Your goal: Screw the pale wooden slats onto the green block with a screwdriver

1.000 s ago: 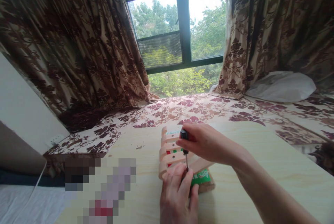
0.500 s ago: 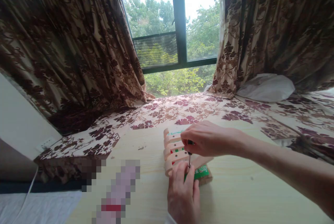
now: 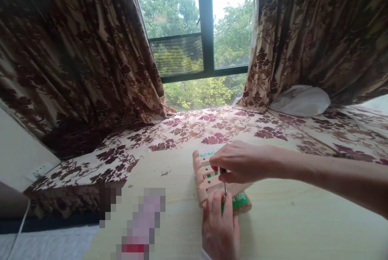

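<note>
A small wooden piece with several rounded slats (image 3: 203,175) lies on the pale wooden board (image 3: 291,227), over a green-labelled pack (image 3: 241,200). My right hand (image 3: 242,161) is closed round a small screwdriver (image 3: 224,181), which points straight down at the near slat. My left hand (image 3: 220,227) comes in from the bottom edge, its fingers pressed on the near end of the wooden piece beside the screwdriver tip. The handle is mostly hidden inside my right fist.
A floral cloth (image 3: 188,128) covers the ledge behind the board, below a window (image 3: 200,30) framed by patterned curtains (image 3: 79,54). A white bag (image 3: 298,100) lies at the back right. A blurred-out object (image 3: 139,223) rests on the board's left part.
The view has swung down and to the left. My right hand turned over the screwdriver, hiding its black handle top. My left hand stays pressed on the wooden piece.
</note>
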{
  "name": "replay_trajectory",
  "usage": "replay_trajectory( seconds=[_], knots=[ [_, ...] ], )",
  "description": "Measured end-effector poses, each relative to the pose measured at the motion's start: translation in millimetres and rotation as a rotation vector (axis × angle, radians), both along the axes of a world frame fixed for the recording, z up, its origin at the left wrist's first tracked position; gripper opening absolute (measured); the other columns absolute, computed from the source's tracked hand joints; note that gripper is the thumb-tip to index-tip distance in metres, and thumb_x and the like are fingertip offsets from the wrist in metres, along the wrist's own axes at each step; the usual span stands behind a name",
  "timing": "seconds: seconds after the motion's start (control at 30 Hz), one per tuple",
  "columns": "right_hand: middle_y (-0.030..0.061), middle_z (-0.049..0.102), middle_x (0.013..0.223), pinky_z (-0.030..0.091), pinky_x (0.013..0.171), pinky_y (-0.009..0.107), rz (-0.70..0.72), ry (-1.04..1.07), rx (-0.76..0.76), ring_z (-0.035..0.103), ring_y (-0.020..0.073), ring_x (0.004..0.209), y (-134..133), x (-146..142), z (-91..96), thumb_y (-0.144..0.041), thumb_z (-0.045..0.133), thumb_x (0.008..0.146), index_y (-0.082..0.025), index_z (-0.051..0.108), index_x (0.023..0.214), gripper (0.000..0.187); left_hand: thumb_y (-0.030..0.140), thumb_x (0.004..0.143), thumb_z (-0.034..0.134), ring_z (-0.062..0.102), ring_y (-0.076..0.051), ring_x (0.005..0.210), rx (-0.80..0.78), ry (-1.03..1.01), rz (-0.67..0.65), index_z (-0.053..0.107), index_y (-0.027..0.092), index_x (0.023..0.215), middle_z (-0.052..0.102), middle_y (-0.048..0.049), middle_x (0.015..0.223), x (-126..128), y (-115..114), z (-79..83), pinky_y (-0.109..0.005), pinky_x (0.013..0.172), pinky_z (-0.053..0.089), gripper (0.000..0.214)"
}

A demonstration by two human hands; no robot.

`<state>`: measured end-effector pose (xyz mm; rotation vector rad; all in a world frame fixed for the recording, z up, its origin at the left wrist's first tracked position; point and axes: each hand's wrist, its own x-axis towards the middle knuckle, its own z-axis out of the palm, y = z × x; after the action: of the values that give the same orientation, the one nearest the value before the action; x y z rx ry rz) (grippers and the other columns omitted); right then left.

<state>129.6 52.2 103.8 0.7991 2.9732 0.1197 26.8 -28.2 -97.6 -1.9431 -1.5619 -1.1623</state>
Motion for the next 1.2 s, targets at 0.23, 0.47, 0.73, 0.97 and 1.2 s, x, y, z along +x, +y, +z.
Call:
replay_trajectory(
  seconds=[0.23, 0.47, 0.73, 0.97, 1.2],
  knots=[
    [0.0064, 0.061, 0.069, 0.024, 0.054, 0.027, 0.029, -0.024, -0.027, 0.05, 0.0139, 0.063, 0, -4, -3.3, -0.022, 0.041, 0.084, -0.016, 0.058, 0.079, 0.018, 0.003, 0.07, 0.047, 0.047, -0.025, 0.112, -0.034, -0.018, -0.002, 0.056, 0.019, 0.111, 0.056, -0.0074, 0.114, 1, -1, -1.9, -0.043, 0.091, 0.044, 0.045],
    [0.0061, 0.063, 0.074, 0.026, 0.055, 0.025, -0.004, -0.002, -0.045, 0.052, 0.0142, 0.066, 4, -1, -3.4, -0.025, 0.044, 0.082, -0.017, 0.058, 0.081, 0.016, 0.003, 0.07, 0.045, 0.046, -0.024, 0.113, -0.044, -0.069, -0.007, 0.056, 0.02, 0.112, 0.055, -0.0063, 0.115, 4, -1, -1.3, -0.042, 0.092, 0.043, 0.046],
    [0.0075, 0.063, 0.079, 0.029, 0.058, 0.024, -0.06, 0.047, -0.079, 0.052, 0.0137, 0.07, 6, 8, -8.8, -0.026, 0.043, 0.083, -0.016, 0.058, 0.08, 0.018, 0.003, 0.069, 0.045, 0.048, -0.025, 0.109, 0.02, -0.146, -0.008, 0.058, 0.02, 0.107, 0.057, -0.0064, 0.111, 8, 1, -0.1, -0.045, 0.089, 0.044, 0.043],
    [0.0049, 0.063, 0.077, 0.028, 0.055, 0.024, -0.085, 0.01, -0.098, 0.053, 0.014, 0.067, -3, 9, 0.0, -0.025, 0.047, 0.079, -0.018, 0.06, 0.081, 0.015, 0.002, 0.066, 0.049, 0.05, -0.025, 0.106, -0.028, -0.055, -0.027, 0.057, 0.018, 0.107, 0.057, -0.008, 0.108, 4, -2, 10.4, -0.046, 0.087, 0.048, 0.044],
    [0.0068, 0.065, 0.079, 0.027, 0.054, 0.026, -0.104, 0.032, -0.023, 0.055, 0.0156, 0.068, -2, 8, -9.8, -0.026, 0.043, 0.08, -0.017, 0.059, 0.079, 0.019, 0.002, 0.066, 0.048, 0.049, -0.025, 0.107, -0.009, -0.056, -0.013, 0.056, 0.019, 0.107, 0.057, -0.0083, 0.108, 4, -1, 8.0, -0.047, 0.086, 0.048, 0.044]
  ],
)
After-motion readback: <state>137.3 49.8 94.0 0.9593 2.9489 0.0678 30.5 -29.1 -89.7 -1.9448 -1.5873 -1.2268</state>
